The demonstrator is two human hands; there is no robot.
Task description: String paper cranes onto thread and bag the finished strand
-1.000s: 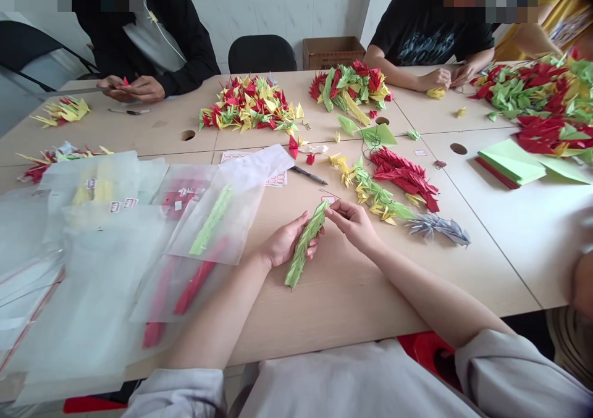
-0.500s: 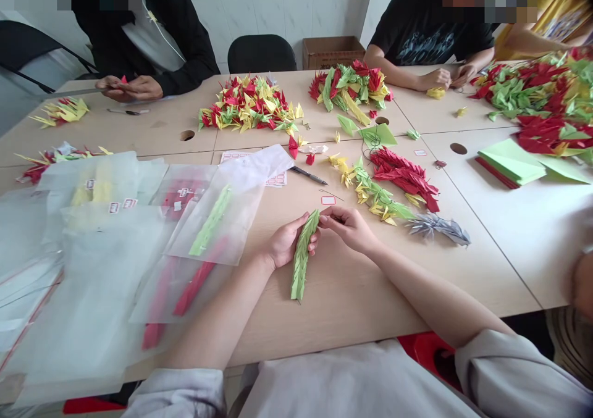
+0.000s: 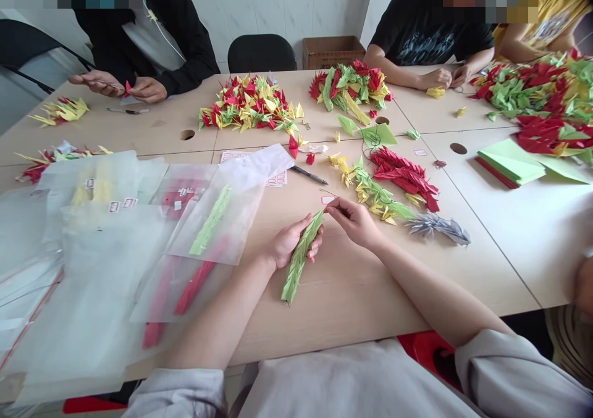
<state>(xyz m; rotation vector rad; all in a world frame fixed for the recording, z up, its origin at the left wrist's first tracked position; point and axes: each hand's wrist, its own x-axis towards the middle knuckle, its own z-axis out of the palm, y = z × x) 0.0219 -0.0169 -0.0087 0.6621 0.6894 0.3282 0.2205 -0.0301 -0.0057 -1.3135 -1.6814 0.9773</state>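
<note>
My left hand (image 3: 293,245) is wrapped around a flat strand of green folded paper cranes (image 3: 296,265), packed closely together. The strand slants, its lower end pointing toward me just above the table. At its upper tip, my right hand (image 3: 353,221) is closed in a pinch; whatever sits between thumb and forefinger is too fine to make out. Just beyond those fingers lie a small red-framed label (image 3: 328,199) and a thin dark thread. A black pen (image 3: 308,175) rests farther off.
Clear plastic sleeves (image 3: 106,282), some holding coloured strands, cover the left side. Crane strings (image 3: 405,177) and a grey strand (image 3: 438,228) lie to the right. Paper crane piles (image 3: 252,104) and green paper sheets (image 3: 512,162) stand farther away. Other people sit opposite, working with their hands.
The green strand has tilted, its lower end swinging left. My right hand has shifted slightly right and up, a little away from the strand's tip. Across the table, a person's hands have moved apart.
</note>
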